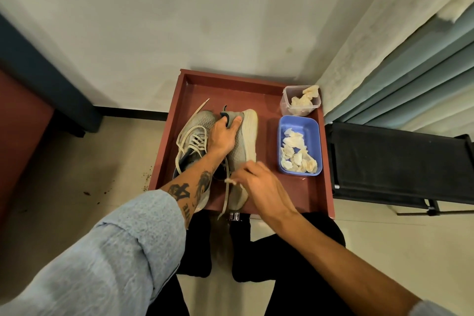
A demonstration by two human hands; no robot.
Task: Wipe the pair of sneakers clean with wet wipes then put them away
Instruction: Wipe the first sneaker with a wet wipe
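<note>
1. A white wall [179,20] backs a red-brown tray [230,90] on the pale floor. A curtain [410,72] hangs at 2 o'clock from it.
2. Both sneakers lie in the tray's left half. The laced sneaker [197,133] sits at 9 o'clock. The tipped sneaker [243,143] lies just beside it toward the centre, on its side, pale sole facing 3 o'clock.
3. My left hand [223,136] grips the tipped sneaker's heel at its 12 o'clock end, fingers curled into the collar, thumb on the mesh.
4. My right hand [259,187] pinches a small wet wipe [230,181] at the 6 o'clock end. The hand is blurred, so I cannot tell which fingers close on it.
5. I judge I am wiping the toe and lace area. To do it well, I brace the heel so the shoe cannot roll, turn a clean face of the wipe outward, and stroke toward the sole edge. I hold the loose lace [226,197] aside.
6. The blue tub [297,118] at 3 o'clock and the clear container [286,102] at 1 o'clock both hold crumpled wipes. I cannot tell which are fresh, so I check before swapping.
</note>
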